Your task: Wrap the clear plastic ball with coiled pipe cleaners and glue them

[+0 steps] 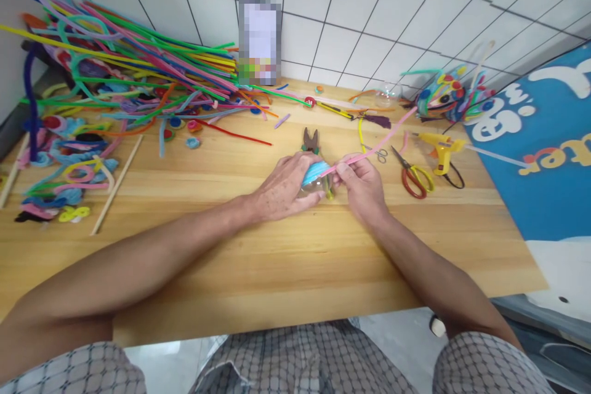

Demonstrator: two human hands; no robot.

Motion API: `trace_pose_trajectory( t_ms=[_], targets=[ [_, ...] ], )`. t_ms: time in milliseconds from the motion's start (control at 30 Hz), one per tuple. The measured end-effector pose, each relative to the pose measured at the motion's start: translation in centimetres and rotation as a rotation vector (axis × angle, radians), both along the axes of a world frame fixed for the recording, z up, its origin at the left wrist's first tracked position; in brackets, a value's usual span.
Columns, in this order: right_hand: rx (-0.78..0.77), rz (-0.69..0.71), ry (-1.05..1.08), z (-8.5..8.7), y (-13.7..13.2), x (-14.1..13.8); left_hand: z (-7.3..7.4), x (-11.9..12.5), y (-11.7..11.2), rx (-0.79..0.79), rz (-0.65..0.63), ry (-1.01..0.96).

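Observation:
Near the middle of the table, my left hand (289,191) is closed around a clear plastic ball (317,186). Light blue pipe cleaner covers the ball's upper part. A pink pipe cleaner (381,143) is pinched between the thumb and fingers of my right hand (362,184). One end of it lies against the edge of the blue winding, and the other stretches up to the right. Just behind the ball are pliers (311,140) with dark jaws pointing away from me; their handles are mostly hidden by the ball and my left hand.
Many coloured pipe cleaners (157,55) are heaped at the back left. Two wooden sticks lie at the left, one a bare stick (117,184). Scissors (413,175) and a yellow glue gun (441,151) lie right. Colourful wrapped shapes (446,95) stand behind. A phone (260,40) leans against the tiled wall.

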State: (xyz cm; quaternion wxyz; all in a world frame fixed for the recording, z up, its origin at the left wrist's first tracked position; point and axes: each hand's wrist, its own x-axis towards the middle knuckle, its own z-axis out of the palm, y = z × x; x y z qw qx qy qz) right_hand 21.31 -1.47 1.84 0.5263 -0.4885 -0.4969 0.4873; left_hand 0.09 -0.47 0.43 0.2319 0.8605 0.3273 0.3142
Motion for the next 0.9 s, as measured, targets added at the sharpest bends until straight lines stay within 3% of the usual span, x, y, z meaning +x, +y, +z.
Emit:
trace_pose_trajectory(
  t_ms=[467,900],
  targets=[
    [-0.021,0.060,0.012,-0.1,0.0,0.1,-0.2,0.1,0.0,-0.003,0.003,0.006],
    [-0.011,0.103,-0.018,-0.8,-0.4,0.3,-1.2,0.3,0.0,0.093,0.007,-0.057]
  ],
)
